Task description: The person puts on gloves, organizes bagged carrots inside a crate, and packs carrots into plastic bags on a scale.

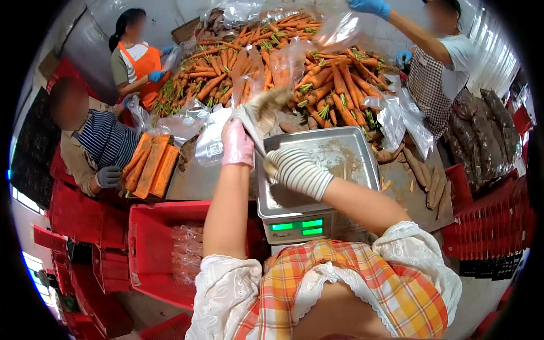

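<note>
The soiled glove (262, 117) stretches near to far between our hands; our right hand (299, 173) pinches its near end, our left hand (237, 144) touches its left side, fingers hidden, grip unclear.

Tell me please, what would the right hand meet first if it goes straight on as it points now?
The right hand would first meet the soiled cloth, which it already seems to touch; beyond that, probably the pink-gloved left hand, though depth is unclear from one view.

Dirt-stained pale fabric glove (262, 116), crumpled, stretched lengthwise, raised near the metal tray (369, 164)
</note>
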A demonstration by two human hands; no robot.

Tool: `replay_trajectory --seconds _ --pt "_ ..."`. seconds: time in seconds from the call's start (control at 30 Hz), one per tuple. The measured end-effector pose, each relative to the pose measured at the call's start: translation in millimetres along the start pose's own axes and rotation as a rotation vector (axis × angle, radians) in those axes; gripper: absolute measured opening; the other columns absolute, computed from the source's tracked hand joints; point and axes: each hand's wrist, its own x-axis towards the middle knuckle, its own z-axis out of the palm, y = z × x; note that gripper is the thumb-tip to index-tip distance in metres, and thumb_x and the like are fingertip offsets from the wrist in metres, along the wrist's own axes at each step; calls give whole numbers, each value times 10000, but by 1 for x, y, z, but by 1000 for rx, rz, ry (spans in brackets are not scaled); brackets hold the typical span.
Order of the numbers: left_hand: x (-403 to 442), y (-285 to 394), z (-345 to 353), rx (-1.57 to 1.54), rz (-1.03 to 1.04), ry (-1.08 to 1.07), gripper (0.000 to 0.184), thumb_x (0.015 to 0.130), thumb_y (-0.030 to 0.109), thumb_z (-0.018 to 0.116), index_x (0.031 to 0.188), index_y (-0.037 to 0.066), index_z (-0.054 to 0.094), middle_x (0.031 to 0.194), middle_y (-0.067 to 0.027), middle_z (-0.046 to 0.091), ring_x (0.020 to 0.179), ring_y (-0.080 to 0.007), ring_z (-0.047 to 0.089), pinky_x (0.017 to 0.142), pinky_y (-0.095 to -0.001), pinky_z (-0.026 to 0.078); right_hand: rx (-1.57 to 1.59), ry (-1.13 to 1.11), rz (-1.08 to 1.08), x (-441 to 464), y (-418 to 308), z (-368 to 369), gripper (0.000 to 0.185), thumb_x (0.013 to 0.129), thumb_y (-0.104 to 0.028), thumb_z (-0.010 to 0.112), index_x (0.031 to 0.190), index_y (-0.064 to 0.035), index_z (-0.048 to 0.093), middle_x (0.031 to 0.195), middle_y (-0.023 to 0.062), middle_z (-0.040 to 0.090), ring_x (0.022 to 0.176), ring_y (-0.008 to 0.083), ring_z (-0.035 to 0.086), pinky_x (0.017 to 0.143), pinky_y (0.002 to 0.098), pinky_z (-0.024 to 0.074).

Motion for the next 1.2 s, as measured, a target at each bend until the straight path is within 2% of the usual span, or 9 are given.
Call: replay_trajectory --seconds 0.07,0.3,0.4,0.47,0.67,0.87,1.0,1.07,1.2 --pt "22 -29 -36 -11 -24 -268 349 937 276 474 1129 -12 520 1073 -135 577 982 -225 571 821 -323 501 -27 113 -54 3 2 -4 349 841 -305 425 858 -28 637 723 193 624 688 345 618 683 441 497" --pt "-25 -42 0 -101 -399 -313 399 918 286 523 1259 83 480 1117 -36 583 973 -140 560 856 -269 465 234 342 253 16 14 -12 258 809 -241 503 961 -44 572 859 228 610 801 373 602 720 412 482" --pt "-2 -65 -22 57 -193 -362 323 915 168 488 1199 19 529 1108 -79 589 937 -150 584 789 -259 496 1345 526 678 40 40 5 204 815 -234 558 937 -81 611 800 107 643 679 239 624 524 325 502" --pt "17 -76 -43 204 6 -301 279 906 139 477 1118 -18 570 1025 -109 619 871 -151 605 728 -246 501 1702 493 521 25 50 3 154 813 -178 590 921 -71 613 793 59 627 620 139 584 443 246 461" --pt "41 -69 -37 789 288 -358 438 907 361 424 1022 -31 580 831 -140 626 708 -206 596 628 -324 504 485 602 -134 -7 -5 7 127 815 -152 626 838 -30 599 703 113 605 630 251 596 611 327 470" --pt "17 -42 7 324 -449 -417 367 884 301 447 1085 -7 456 935 -281 567 743 -332 594 604 -395 526 446 707 -219 -12 4 5 113 816 -139 612 877 -45 605 719 151 600 683 290 610 620 337 470" --pt "50 -37 18 -976 -1216 -643 339 881 343 467 1023 51 566 923 -198 585 739 -272 590 728 -557 494 654 581 -55 -8 -3 8 116 823 -147 602 873 -43 599 709 157 592 675 307 600 614 350 471" --pt "46 -29 19 -277 -495 -383 560 817 405 547 1173 -13 438 740 -132 554 649 -255 568 760 -471 494 613 586 -110 -11 -8 2 119 827 -153 598 870 -43 590 711 162 592 677 305 604 614 349 473" --pt "39 -16 35 16 -418 -608 785 753 559 570 1229 -52 449 817 -208 600 827 -364 585 844 -437 486 609 574 -29 -12 -9 -18 123 842 -169 582 851 -47 575 704 157 591 663 298 599 609 350 468"
